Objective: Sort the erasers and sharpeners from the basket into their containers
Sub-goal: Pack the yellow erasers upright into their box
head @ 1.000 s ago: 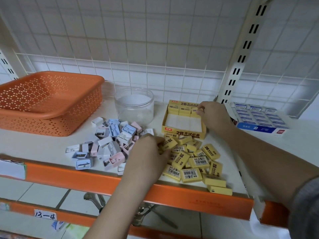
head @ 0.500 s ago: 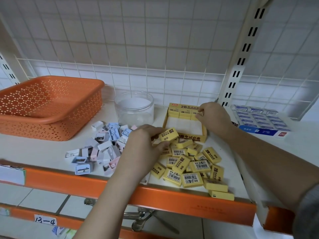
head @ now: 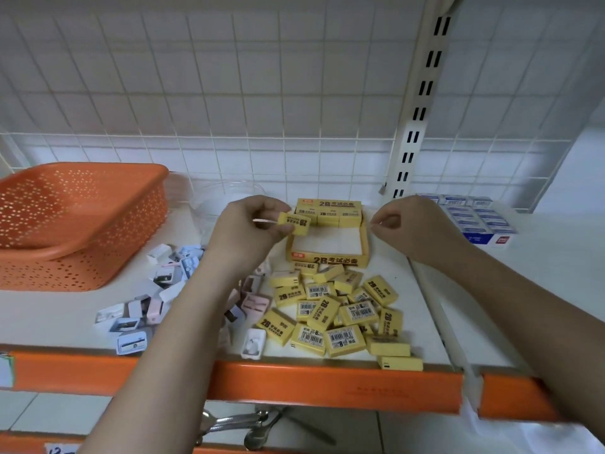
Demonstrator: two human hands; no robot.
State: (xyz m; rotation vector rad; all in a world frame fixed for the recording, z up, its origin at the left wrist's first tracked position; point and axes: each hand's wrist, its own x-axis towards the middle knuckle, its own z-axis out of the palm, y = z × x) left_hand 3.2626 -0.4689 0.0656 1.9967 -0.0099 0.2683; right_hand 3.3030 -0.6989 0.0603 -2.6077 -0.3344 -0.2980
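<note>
My left hand [head: 252,224] pinches one yellow eraser [head: 294,223] in the air, just left of the yellow eraser box [head: 327,258]. A row of erasers fills the box's far end. My right hand [head: 415,226] hovers at the box's right side with fingers loosely curled, holding nothing I can see. Several loose yellow erasers [head: 340,312] lie heaped in front of the box. White, blue and pink sharpeners [head: 157,299] are scattered to the left. A clear round jar [head: 209,204] stands behind my left hand, partly hidden.
An orange perforated basket [head: 75,224] sits tilted at the left of the shelf. A tray of blue-and-white eraser packs [head: 474,221] is at the right. The shelf's orange front edge [head: 327,385] runs below, and a white wire grid backs the shelf.
My left hand has lifted an eraser from the heap and carried it up toward the box. My right hand has come off the box's far corner and drawn back to the right.
</note>
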